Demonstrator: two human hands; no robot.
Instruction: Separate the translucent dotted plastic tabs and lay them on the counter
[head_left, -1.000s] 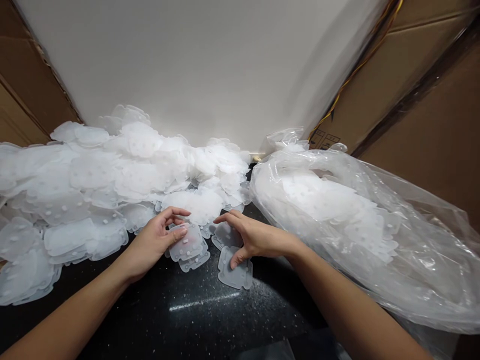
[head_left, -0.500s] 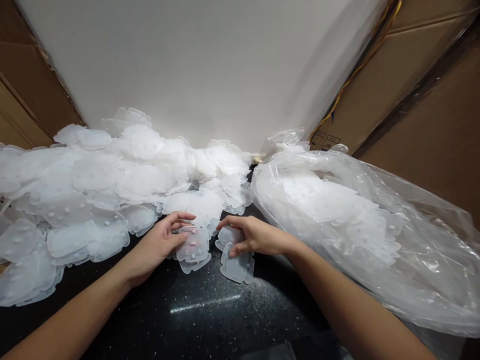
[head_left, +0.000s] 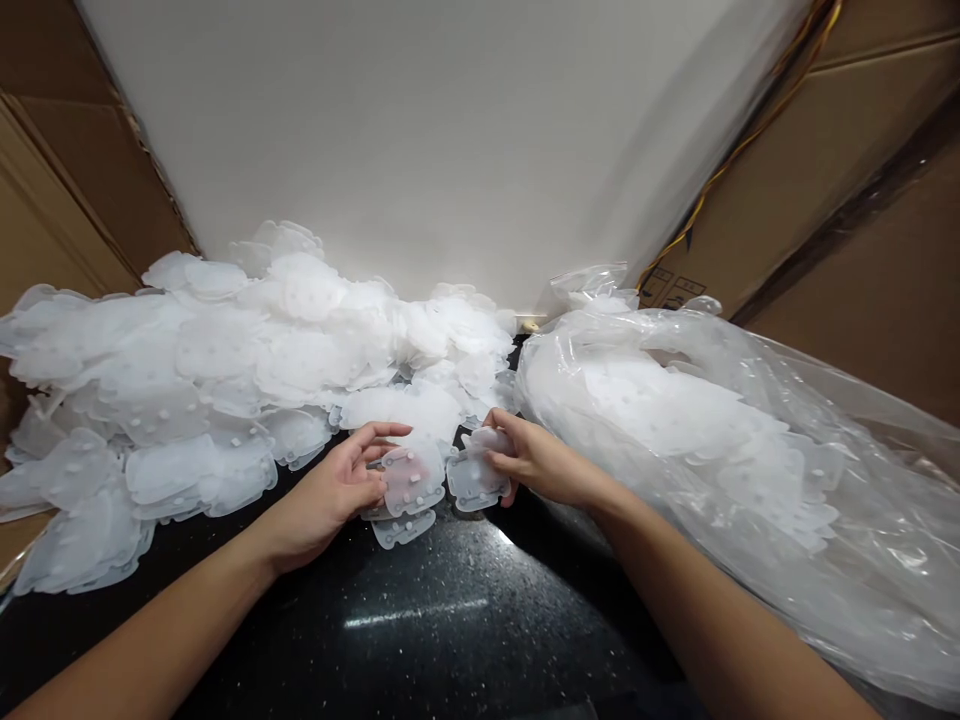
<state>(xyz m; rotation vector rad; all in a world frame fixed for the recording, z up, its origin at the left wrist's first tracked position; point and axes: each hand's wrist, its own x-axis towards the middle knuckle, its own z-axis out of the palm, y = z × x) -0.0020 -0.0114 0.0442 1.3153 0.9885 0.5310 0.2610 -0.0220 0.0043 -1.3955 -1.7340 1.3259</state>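
Between thumb and fingers, my left hand (head_left: 349, 490) pinches a translucent white plastic sheet piece (head_left: 415, 480) with small raised studs and notched edges. Beneath it, a second similar piece (head_left: 403, 528) pokes out; whether the hand also grips that one is unclear. Just to the right, my right hand (head_left: 532, 460) is closed on another translucent plastic piece (head_left: 477, 480), its thumb on the near face. The two hands' pieces are side by side with a narrow gap. Behind them lies a large heap of the same pieces (head_left: 247, 350), spreading left.
A clear plastic bag (head_left: 862, 530) with many such pieces (head_left: 675, 410) lies at the right. The black speckled countertop (head_left: 420, 640) reaches to a white wall (head_left: 450, 150). Cardboard (head_left: 862, 160) stands on both sides, with a yellow cord (head_left: 720, 175) along the right one.
My right hand has lifted and tilted its plastic piece, which lay lower on the countertop before. My left hand keeps its pinch. The whole view has shifted slightly.
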